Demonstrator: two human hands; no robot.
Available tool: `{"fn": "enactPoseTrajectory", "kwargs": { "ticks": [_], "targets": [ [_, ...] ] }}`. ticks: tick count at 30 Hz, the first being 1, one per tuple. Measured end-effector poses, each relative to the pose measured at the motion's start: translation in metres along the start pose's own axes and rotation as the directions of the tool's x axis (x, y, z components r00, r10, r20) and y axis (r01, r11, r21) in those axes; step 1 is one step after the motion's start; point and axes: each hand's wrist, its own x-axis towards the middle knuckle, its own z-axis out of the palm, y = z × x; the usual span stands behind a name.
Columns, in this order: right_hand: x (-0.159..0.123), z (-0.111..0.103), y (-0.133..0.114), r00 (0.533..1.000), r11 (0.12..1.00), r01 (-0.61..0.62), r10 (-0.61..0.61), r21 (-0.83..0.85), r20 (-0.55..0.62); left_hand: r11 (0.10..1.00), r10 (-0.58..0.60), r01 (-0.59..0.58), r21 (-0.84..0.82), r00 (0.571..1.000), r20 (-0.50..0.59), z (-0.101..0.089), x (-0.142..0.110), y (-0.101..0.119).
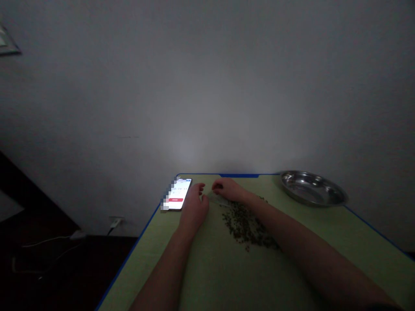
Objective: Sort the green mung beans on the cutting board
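Note:
My left hand [195, 205] rests at the far left part of the table, just right of a lit phone [177, 195]. Its thumb and fingers are apart, and nothing shows between them. Facing it, my right hand [229, 189] has its fingers curled in a pinch; whatever they hold is too small or hidden to make out. Under and beside the right fingers lies a pale, see-through piece that looks like clear plastic [218, 199]. A loose pile of small dark and reddish-brown bits, like beans or seeds [244, 225], spreads below my right wrist and is partly covered by the forearm.
A shallow oval steel bowl [313, 188] stands at the back right edge of the green table [214, 268], which has a blue rim. Behind it rises a grey wall [227, 86]. A plug with a cable [115, 223] sits at the wall, lower left.

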Motion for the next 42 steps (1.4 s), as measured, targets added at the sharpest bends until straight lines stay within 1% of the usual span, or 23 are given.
{"fn": "enactPoseTrajectory", "kwargs": {
  "ticks": [10, 16, 21, 28, 42],
  "targets": [
    [-0.014, -0.003, 0.007, 0.999, 0.999, -0.035, 0.035, -0.016, -0.038, 1.0, -0.015, 0.015, 0.004, 1.0, 0.017, 0.0, 0.0, 0.001],
    [-0.021, -0.004, 0.004, 0.996, 0.998, -0.064, 0.064, -0.002, -0.069, 1.0, -0.011, 0.011, -0.01, 1.0, 0.018, 0.001, 0.0, -0.001],
    [-0.027, -0.007, -0.001, 0.994, 0.998, -0.057, 0.058, 0.011, -0.09, 1.0, -0.014, 0.014, -0.01, 1.0, 0.024, 0.002, 0.0, -0.001],
    [-0.028, -0.005, -0.001, 0.993, 0.998, -0.055, 0.057, 0.022, -0.108, 1.0, -0.001, 0.001, -0.011, 1.0, 0.029, 0.003, -0.001, -0.001],
    [-0.036, -0.005, -0.004, 0.988, 0.997, -0.049, 0.057, 0.054, -0.147, 1.0, -0.027, 0.027, 0.005, 0.998, 0.059, 0.002, -0.002, 0.003]
  ]
}}
